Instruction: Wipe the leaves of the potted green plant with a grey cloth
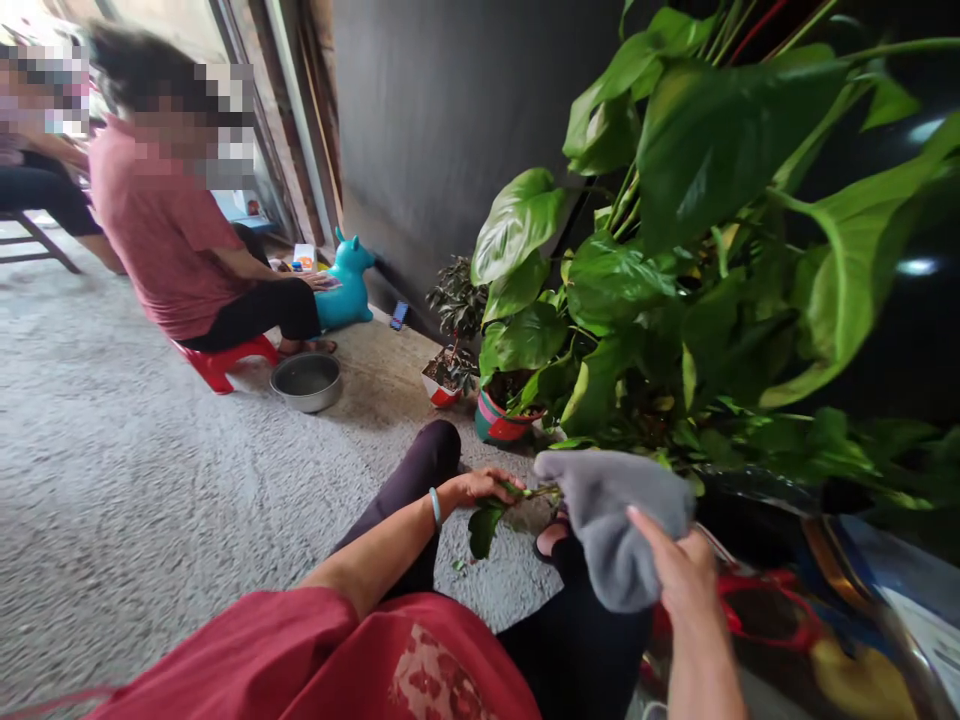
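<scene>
While the left hand (484, 487) grips a stem (534, 492) low beside the knee, the right hand (684, 572) holds a grey cloth (611, 520) up in front of the big plant (705, 250), and the work looks to be at an early stage: one dark leaf (484, 528) hangs from the held stem just above the floor (150, 480), the cloth is bunched and not pressed to any leaf, and nearly all the broad foliage sits apart from both hands. I judge that most of the leaves are not yet handled, though the pictures cannot show which, if any, are done. The left arm reaches forward across the lap, wrist turned palm down, fingers curled together around the stem with the thumb tucked under. The right forearm rises from the lower edge, wrist bent toward the plant; its fingers are pressed together and pinch a fold of the cloth, which drapes over and hides the fingertips, so how tightly they close I cannot tell. Cloth and stem lie near each other, just apart. Farther off, two small potted plants (480, 385) stand against the dark wall, a metal bowl (306, 381) rests on the floor, and another person (187, 230) sits on a red stool (225, 362) beside a teal toy (346, 285).
</scene>
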Motion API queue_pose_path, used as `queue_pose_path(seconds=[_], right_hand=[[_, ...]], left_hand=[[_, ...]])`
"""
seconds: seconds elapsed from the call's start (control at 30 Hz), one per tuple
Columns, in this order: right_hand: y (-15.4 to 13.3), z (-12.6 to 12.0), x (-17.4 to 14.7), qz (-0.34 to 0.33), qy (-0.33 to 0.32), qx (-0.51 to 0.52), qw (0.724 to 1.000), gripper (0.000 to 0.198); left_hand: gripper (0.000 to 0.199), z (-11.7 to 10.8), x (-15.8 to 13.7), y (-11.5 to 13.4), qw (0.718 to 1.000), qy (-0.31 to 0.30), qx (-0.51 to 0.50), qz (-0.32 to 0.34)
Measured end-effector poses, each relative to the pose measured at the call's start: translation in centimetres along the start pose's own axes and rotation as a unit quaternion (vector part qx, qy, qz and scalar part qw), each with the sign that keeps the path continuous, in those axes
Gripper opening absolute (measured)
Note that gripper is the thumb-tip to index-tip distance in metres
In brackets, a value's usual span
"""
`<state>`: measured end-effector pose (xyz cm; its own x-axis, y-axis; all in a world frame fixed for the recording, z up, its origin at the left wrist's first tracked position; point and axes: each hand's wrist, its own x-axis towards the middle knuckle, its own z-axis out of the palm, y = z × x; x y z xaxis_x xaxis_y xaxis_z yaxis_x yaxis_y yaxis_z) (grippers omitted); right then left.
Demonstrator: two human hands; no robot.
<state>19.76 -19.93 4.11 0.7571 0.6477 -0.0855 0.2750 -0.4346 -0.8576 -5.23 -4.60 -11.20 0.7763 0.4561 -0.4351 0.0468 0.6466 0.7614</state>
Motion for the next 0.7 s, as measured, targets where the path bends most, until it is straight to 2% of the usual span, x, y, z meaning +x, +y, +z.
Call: queue_pose_path(seconds=[0.07, 0.13, 0.2, 0.3, 0.4, 0.47, 0.53, 0.6, 0.7], right_hand=[[-0.7, -1.1, 1.8, 0.020, 0.088, -0.024, 0.996, 0.066], [-1.2, -0.6, 3.0, 0.046, 0.118, -0.059, 0.990, 0.061], [-1.0, 1.2, 2.3, 0.063, 0.067, -0.066, 0.994, 0.056], [1.1, 4.1, -1.7, 0.040, -0.037, -0.039, 0.998, 0.054], [3.4, 4.8, -5.9, 0.023, -0.111, -0.014, 0.994, 0.049], [4.2, 3.9, -7.4, 0.018, -0.124, -0.003, 0.992, 0.046], [4.5, 2.8, -7.9, 0.015, -0.113, 0.008, 0.993, 0.046], [4.4, 1.8, -8.0, 0.014, -0.096, 0.015, 0.995, 0.048], [3.9, 0.7, -8.5, 0.032, -0.077, 0.028, 0.996, 0.049]], left_hand=[[0.044, 0.2, 0.3, -0.2, 1.000, -0.014, -0.004, -0.009], [0.046, 0.4, 0.4, -0.2, 1.000, -0.017, -0.011, -0.004], [0.047, 0.4, 0.4, -0.1, 1.000, -0.003, -0.015, 0.013], [0.040, 0.1, 0.5, -0.1, 0.998, 0.049, 0.003, 0.040], [0.026, -0.1, 0.6, 0.0, 0.990, 0.129, 0.049, 0.033], [0.021, -0.1, 0.6, 0.4, 0.981, 0.174, 0.078, 0.047], [0.020, 0.3, 0.4, 1.1, 0.970, 0.200, 0.105, 0.094], [0.023, 1.1, 0.2, 2.2, 0.955, 0.210, 0.133, 0.161], [0.032, 3.1, 0.0, 4.5, 0.926, 0.191, 0.197, 0.260]])
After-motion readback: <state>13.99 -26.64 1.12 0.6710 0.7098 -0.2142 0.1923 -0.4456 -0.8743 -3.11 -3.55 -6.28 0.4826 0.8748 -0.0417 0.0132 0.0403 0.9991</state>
